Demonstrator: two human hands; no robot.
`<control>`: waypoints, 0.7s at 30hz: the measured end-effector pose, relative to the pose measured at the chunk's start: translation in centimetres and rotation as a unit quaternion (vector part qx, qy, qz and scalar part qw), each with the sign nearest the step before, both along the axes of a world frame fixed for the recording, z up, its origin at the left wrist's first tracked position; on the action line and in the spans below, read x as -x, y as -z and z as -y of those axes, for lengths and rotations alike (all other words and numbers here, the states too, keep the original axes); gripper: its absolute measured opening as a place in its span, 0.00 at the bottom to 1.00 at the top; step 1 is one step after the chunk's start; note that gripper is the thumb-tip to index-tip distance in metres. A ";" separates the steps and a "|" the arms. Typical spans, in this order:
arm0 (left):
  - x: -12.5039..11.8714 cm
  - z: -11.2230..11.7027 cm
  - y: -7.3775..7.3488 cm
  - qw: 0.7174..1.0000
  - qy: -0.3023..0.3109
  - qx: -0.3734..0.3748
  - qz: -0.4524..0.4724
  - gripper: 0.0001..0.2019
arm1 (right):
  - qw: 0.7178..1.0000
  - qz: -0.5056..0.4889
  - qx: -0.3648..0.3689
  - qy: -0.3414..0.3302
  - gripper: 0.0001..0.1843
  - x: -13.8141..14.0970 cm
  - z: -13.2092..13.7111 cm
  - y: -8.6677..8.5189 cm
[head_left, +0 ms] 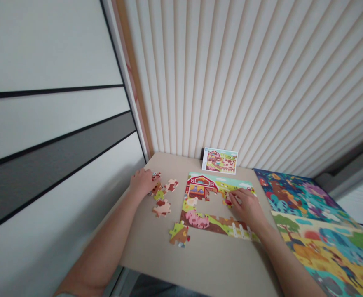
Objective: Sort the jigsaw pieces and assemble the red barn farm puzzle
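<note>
On the table lies a partly assembled farm jigsaw puzzle (200, 222), with a gap in its middle where the tabletop shows. My right hand (245, 203) rests over the puzzle's right part, its fingertips closed on a puzzle piece (227, 200) at the gap's edge. At the table's left side my left hand (141, 182) has its fingers curled on a puzzle piece (155, 176) in a small overlapping group. A cow-patterned piece (171, 185) and another brown-and-white piece (162, 208) lie beside that group. Nearer me sits a green-and-brown piece (179, 234).
A picture card (221, 161) of the farm scene leans upright at the back of the table (200, 264). On the right lie a dark blue illustrated puzzle (305, 194) and a yellow savanna one (323, 247). A pleated curtain (200, 82) and a white panelled surface (45, 136) border the table.
</note>
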State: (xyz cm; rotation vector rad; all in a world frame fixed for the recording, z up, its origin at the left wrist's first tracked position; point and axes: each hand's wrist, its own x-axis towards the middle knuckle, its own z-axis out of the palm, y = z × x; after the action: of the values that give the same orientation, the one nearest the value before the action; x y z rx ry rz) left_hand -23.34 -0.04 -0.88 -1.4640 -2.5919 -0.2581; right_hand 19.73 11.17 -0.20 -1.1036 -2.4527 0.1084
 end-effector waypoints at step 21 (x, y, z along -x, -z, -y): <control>-7.0 -1.4 -1.9 0.783 0.186 -0.244 0.541 0.18 | 0.998 -0.052 -0.022 0.040 0.15 -0.3 0.1 -0.6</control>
State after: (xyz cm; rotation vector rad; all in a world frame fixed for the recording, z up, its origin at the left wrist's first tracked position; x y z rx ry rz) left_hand -16.35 1.38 1.01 -1.8887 -2.3971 -2.1995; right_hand 20.06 11.05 0.44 -1.1455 -2.3065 0.0847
